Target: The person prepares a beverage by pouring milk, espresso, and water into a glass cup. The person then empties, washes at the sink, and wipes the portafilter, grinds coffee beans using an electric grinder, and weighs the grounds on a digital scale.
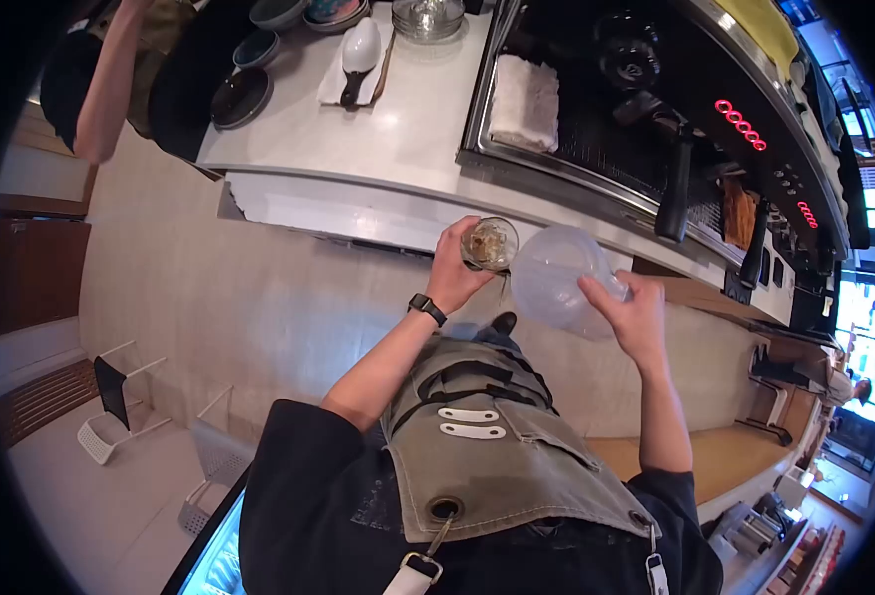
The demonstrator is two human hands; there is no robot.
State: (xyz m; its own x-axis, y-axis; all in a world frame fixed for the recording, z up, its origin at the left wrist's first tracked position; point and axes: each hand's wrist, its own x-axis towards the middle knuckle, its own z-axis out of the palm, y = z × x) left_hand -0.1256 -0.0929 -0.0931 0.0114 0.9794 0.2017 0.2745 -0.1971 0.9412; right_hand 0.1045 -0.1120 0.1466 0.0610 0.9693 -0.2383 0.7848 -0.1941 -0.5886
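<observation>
My left hand is wrapped around a clear drinking glass, seen from above with something brownish and pale inside. What exactly the contents are, I cannot make out. In my right hand is a translucent round plastic container, gripped at its right edge with the thumb on top. The container is close beside the glass, on its right. Both are in front of my apron, near the counter's front edge.
Ahead is a white counter with a white spoon, dark bowls and stacked glass dishes. An espresso machine with a folded white towel stands right. Another person's arm is at upper left.
</observation>
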